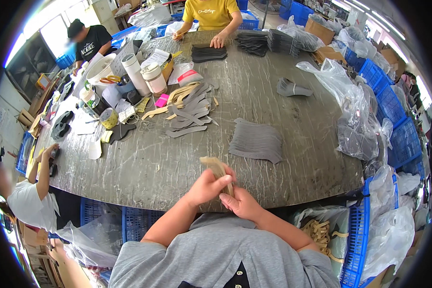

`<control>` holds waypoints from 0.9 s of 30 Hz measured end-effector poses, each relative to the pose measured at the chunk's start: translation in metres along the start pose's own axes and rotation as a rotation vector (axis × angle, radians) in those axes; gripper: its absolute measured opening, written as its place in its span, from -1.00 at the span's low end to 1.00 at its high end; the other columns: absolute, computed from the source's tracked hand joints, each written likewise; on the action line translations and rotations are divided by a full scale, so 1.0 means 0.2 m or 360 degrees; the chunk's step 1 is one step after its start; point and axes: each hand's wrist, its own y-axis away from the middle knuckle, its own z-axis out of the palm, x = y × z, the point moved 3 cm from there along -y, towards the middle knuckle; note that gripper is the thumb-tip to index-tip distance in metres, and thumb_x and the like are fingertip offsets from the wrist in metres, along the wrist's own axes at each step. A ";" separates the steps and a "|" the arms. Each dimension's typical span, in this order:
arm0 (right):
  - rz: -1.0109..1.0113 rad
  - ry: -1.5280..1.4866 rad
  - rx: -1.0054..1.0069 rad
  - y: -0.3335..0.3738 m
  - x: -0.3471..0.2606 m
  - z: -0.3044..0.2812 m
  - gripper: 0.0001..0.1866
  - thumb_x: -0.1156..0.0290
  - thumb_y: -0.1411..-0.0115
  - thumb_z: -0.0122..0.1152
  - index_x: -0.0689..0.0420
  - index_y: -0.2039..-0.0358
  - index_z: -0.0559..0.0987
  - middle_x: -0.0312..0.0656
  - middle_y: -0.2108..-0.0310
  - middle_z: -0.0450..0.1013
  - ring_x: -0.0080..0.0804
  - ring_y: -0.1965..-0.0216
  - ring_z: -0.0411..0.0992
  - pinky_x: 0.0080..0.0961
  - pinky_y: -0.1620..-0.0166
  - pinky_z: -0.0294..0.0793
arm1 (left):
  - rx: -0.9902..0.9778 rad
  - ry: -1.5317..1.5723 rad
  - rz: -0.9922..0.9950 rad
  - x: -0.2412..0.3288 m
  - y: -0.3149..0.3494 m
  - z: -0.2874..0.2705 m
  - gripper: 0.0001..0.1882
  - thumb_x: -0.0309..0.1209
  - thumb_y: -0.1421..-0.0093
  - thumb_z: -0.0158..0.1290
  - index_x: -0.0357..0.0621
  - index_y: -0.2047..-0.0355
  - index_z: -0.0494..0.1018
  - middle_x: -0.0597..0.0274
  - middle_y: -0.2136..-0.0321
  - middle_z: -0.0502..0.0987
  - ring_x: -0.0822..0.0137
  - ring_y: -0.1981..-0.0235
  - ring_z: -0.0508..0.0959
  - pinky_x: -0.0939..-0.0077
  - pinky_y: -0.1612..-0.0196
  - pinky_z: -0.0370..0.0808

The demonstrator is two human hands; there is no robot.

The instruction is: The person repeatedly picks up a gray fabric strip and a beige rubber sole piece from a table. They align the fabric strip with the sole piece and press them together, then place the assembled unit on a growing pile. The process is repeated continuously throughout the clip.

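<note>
over the near edge of the grey, streaked tabletop (317, 139), my left hand (207, 187) and right hand (243, 203) are together, clamped on curved tan strip material (217, 167); overlapping wavy grey strips (256, 140) lie beyond.

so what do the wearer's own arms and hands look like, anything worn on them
The left hand and right hand are bare, with no gloves in sight, and no watch or bracelet shows at either wrist. The forearms are uncovered too; above them are the short, loose sleeves of a plain grey top.
</note>
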 end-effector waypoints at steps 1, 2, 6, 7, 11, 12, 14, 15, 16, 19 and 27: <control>0.0031 0.0023 0.0020 0.00 0.00 0.00 -0.59 0.02 -0.32 0.09 0.16 0.32 0.38 -0.33 0.56 0.35 -0.57 0.54 0.28 -0.52 0.45 0.31 | 0.0132 0.0115 0.0075 0.02 -0.01 -0.04 -0.62 -0.10 -0.35 -0.02 -0.15 0.05 0.34 0.25 0.31 0.47 0.38 0.22 0.49 0.42 0.10 0.45; 0.0063 0.0045 0.0042 -0.01 -0.01 0.01 -0.60 0.03 -0.33 0.07 0.15 0.38 0.37 -0.33 0.58 0.34 -0.57 0.55 0.28 -0.52 0.45 0.31 | 0.0324 0.0446 0.0123 0.03 -0.02 -0.04 -0.63 -0.11 -0.35 -0.03 -0.13 0.02 0.32 0.23 0.31 0.47 0.36 0.25 0.49 0.40 0.13 0.46; 0.0238 0.0060 -0.0224 -0.06 0.02 0.02 -0.58 0.02 -0.33 0.05 0.20 0.24 0.45 -0.25 0.50 0.43 -0.45 0.47 0.39 -0.49 0.37 0.39 | 0.0683 0.1077 0.0189 0.03 -0.04 -0.01 -0.74 -0.16 -0.41 -0.13 0.00 0.03 0.27 0.25 0.43 0.36 0.37 0.50 0.36 0.45 0.39 0.43; 0.0049 0.0453 -0.0068 -0.08 -0.02 -0.02 -0.54 -0.01 -0.30 0.07 0.21 0.15 0.44 -0.18 0.38 0.45 -0.36 0.34 0.42 -0.41 0.27 0.40 | 0.0744 0.1130 0.0124 0.01 -0.05 -0.03 -0.74 -0.13 -0.41 -0.15 0.01 0.07 0.29 0.28 0.47 0.32 0.41 0.54 0.31 0.49 0.43 0.40; -0.0422 0.2361 0.0797 -0.19 -0.30 -0.29 -0.14 -0.17 -0.12 0.18 0.16 -0.27 0.27 0.06 -0.28 0.18 0.00 -0.34 0.07 0.14 -0.25 0.08 | 0.0746 0.1545 -0.0098 -0.04 -0.03 -0.13 -0.68 -0.07 -0.43 -0.22 -0.04 0.28 0.28 0.28 0.51 0.25 0.43 0.56 0.25 0.55 0.53 0.28; -0.0241 0.2418 0.0750 -0.25 -0.23 -0.42 -0.05 -0.28 -0.06 0.11 -0.02 -0.35 0.17 -0.09 -0.42 -0.09 0.00 -0.44 -0.25 0.28 -0.31 -0.22 | 0.0664 0.1647 -0.0144 -0.07 -0.03 -0.15 -0.65 -0.04 -0.42 -0.24 -0.04 0.30 0.29 0.27 0.51 0.25 0.42 0.56 0.25 0.55 0.54 0.28; -0.0035 0.2522 0.0603 -0.32 -0.12 -0.57 0.02 -0.38 0.02 0.10 -0.14 -0.38 0.12 -0.15 -0.44 -0.14 -0.05 -0.45 -0.30 0.23 -0.36 -0.33 | 0.0520 0.1725 -0.0198 -0.09 -0.04 -0.15 -0.58 0.02 -0.41 -0.26 -0.08 0.33 0.29 0.25 0.49 0.26 0.40 0.55 0.26 0.54 0.56 0.27; 0.0084 0.2499 0.0477 -0.34 -0.11 -0.59 0.02 -0.39 0.03 0.11 -0.18 -0.38 0.12 -0.16 -0.44 -0.14 -0.07 -0.45 -0.31 0.23 -0.36 -0.36 | 0.0489 0.1740 -0.0252 -0.09 -0.03 -0.14 -0.58 0.01 -0.41 -0.25 -0.09 0.32 0.29 0.24 0.48 0.27 0.40 0.54 0.26 0.54 0.55 0.28; 0.0203 0.2471 0.0354 -0.35 -0.10 -0.60 0.02 -0.40 0.04 0.12 -0.21 -0.38 0.12 -0.18 -0.44 -0.14 -0.08 -0.46 -0.32 0.23 -0.36 -0.38 | 0.0457 0.1755 -0.0307 -0.09 -0.02 -0.12 -0.58 0.01 -0.41 -0.24 -0.10 0.32 0.30 0.24 0.47 0.27 0.39 0.54 0.27 0.54 0.54 0.28; 0.0272 0.2543 0.0204 -0.30 -0.06 -0.50 0.17 -0.47 0.09 0.11 -0.07 -0.41 0.01 -0.07 -0.45 -0.25 -0.07 -0.46 -0.37 0.24 -0.36 -0.41 | 0.0523 0.1448 -0.0349 -0.09 -0.01 -0.08 -0.62 -0.04 -0.40 -0.19 -0.10 0.26 0.34 0.25 0.46 0.28 0.43 0.55 0.25 0.60 0.56 0.28; 0.0141 0.2343 0.0101 -0.07 -0.01 -0.31 0.23 -0.46 0.11 0.14 0.04 -0.41 -0.03 -0.02 -0.45 -0.31 -0.07 -0.46 -0.40 0.31 -0.33 -0.45 | 0.0542 0.1480 -0.0483 -0.12 0.05 -0.08 -0.73 -0.21 -0.39 -0.09 -0.13 0.06 0.30 0.24 0.38 0.32 0.45 0.49 0.30 0.62 0.53 0.34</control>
